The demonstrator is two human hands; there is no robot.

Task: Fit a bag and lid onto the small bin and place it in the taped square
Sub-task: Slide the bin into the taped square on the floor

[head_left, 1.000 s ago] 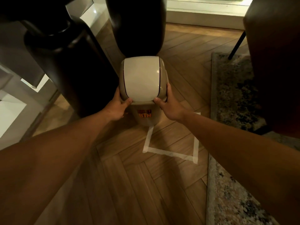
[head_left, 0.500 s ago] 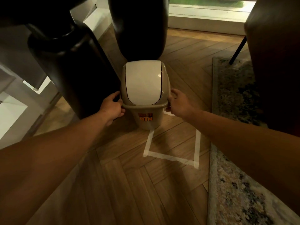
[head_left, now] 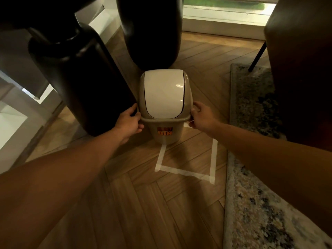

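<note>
From the head view, a small beige plastic bin (head_left: 167, 133) with a glossy domed lid (head_left: 164, 94) stands on the herringbone wood floor (head_left: 143, 203), overlapping the far-left corner of the taped square (head_left: 186, 172). The left hand (head_left: 128, 122) and right hand (head_left: 202, 116) clasp its rim on either side.

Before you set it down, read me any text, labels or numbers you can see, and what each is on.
"BIN": lower line of the orange sticker on the front of the small bin.
Upper line of that sticker: too blurred to read.
No other text is visible on the lid, floor tape or rug.
</note>
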